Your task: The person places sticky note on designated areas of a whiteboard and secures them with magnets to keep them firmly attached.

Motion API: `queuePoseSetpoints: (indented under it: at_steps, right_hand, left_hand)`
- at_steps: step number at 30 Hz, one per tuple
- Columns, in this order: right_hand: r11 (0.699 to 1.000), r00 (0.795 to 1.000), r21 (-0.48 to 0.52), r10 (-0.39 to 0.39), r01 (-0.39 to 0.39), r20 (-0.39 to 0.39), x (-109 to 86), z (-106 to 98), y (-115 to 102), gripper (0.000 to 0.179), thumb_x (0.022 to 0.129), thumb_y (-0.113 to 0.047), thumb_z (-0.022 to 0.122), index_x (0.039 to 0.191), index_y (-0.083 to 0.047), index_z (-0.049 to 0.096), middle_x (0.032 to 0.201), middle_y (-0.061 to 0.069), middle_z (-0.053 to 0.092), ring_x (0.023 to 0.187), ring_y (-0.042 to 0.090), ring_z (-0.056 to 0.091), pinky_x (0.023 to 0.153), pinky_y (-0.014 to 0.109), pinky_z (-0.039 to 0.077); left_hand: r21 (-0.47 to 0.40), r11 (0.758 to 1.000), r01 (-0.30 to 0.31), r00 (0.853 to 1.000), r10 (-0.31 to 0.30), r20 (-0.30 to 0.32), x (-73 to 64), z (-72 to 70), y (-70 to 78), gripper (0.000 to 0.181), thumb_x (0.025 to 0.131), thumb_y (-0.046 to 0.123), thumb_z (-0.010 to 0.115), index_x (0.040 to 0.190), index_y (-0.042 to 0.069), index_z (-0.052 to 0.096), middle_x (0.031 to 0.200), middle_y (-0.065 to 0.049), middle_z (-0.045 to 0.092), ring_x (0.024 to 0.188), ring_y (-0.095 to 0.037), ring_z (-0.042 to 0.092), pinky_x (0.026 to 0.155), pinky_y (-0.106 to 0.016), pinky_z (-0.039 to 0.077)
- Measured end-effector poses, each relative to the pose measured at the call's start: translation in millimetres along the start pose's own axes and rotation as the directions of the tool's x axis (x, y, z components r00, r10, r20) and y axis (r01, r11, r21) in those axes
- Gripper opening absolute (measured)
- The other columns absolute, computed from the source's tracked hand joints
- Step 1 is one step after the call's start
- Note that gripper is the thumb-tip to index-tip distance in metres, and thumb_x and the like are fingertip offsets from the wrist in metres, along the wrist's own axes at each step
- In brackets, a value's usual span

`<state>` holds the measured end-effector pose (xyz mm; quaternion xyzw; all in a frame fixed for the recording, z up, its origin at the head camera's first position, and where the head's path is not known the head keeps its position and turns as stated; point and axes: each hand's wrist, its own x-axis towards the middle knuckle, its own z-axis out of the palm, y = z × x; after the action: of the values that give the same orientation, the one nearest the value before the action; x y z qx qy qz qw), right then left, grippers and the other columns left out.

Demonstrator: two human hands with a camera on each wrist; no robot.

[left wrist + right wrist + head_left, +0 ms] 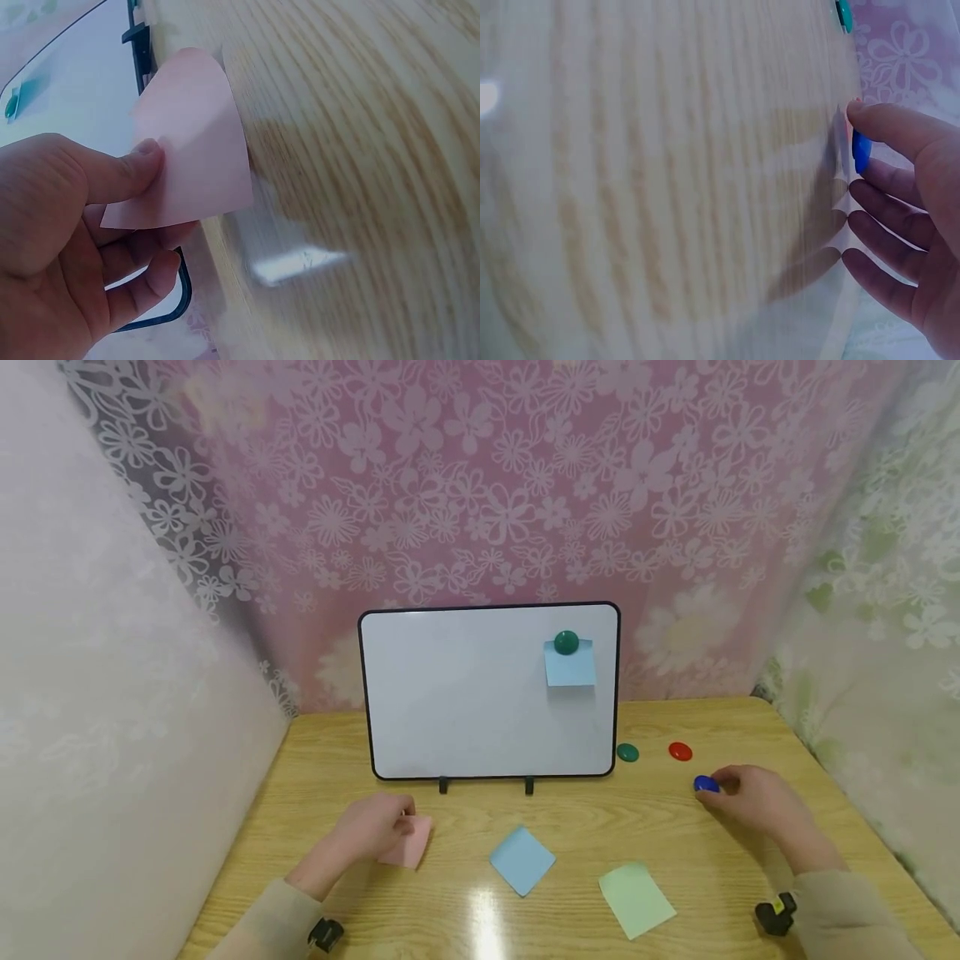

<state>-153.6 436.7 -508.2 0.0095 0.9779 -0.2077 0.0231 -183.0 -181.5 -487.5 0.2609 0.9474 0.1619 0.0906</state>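
My left hand (372, 828) pinches a pink sticky note (414, 843) over the left part of the table. In the left wrist view the thumb lies on the face of the note (196, 142), with the fingers behind it and its far end curling. On the right side, my right hand (759, 799) holds a round blue magnet (706, 785) between thumb and forefinger, close over the tabletop. The right wrist view shows the blue magnet (861, 152) edge-on, the other fingers spread below it.
A whiteboard (480, 693) stands at the back on black feet, a green magnet (566, 642) holding a blue note (570, 670) on it. Green (627, 752) and red magnets (681, 751) lie right of it. Blue (522, 861) and green notes (637, 900) lie in front.
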Motion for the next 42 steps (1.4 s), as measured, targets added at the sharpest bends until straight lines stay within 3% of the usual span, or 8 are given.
queuePoseSetpoints:
  at_steps: [7,17,26,34,42]
  right_hand:
    - [1.0,0.999,0.012,0.0,0.0,-0.039,-3.5,7,-5,0.071,0.095,-0.064,0.074,0.124,0.001,0.074,0.107,0.012,0.075,0.096,0.037,0.07,0.079,0.057,0.057]
    - [0.998,0.998,0.055,0.019,-0.016,-0.056,-11.5,4,-16,0.069,0.097,-0.059,0.074,0.127,0.004,0.071,0.114,0.02,0.074,0.104,0.045,0.069,0.081,0.06,0.056]
    - [0.994,0.994,0.105,0.054,-0.044,-0.096,-12.6,9,-19,0.069,0.098,-0.059,0.073,0.127,0.003,0.071,0.121,0.027,0.072,0.111,0.05,0.067,0.086,0.062,0.055]
    - [0.986,0.99,0.162,0.05,-0.028,-0.131,-11.6,15,-25,0.066,0.099,-0.055,0.074,0.129,0.003,0.07,0.122,0.027,0.073,0.111,0.049,0.068,0.089,0.063,0.055]
    - [0.973,0.989,0.225,0.077,-0.047,-0.123,-9.5,20,-22,0.068,0.101,-0.057,0.071,0.134,0.002,0.068,0.128,0.028,0.07,0.117,0.049,0.065,0.092,0.064,0.053]
  left_hand:
    - [-0.04,0.999,0.028,1.0,-0.028,-0.014,-1.1,-3.9,-1.3,0.004,0.102,0.015,0.076,0.104,0.015,0.073,0.091,0.003,0.072,0.078,-0.015,0.067,0.068,-0.04,0.056]
    - [-0.115,0.993,0.041,0.996,-0.049,-0.071,-3.1,-9.3,0.6,0.004,0.102,0.017,0.076,0.103,0.017,0.071,0.083,0.01,0.067,0.069,-0.006,0.059,0.063,-0.036,0.051]
    - [-0.218,0.975,0.053,0.993,-0.074,-0.092,-3.0,-6.3,-2.4,0.006,0.106,0.022,0.071,0.104,0.017,0.071,0.079,0.011,0.064,0.062,-0.009,0.053,0.058,-0.032,0.046]
    - [-0.343,0.937,0.06,0.985,-0.111,-0.132,-1.5,-0.4,-2.2,0.007,0.108,0.023,0.069,0.105,0.017,0.072,0.063,0.005,0.047,0.055,-0.008,0.037,0.053,-0.027,0.035]
    - [-0.482,0.873,0.081,0.977,-0.165,-0.135,2.5,3.2,0.5,0.011,0.108,0.025,0.068,0.106,0.015,0.073,0.058,0.004,0.043,0.05,-0.01,0.035,0.05,-0.027,0.033]
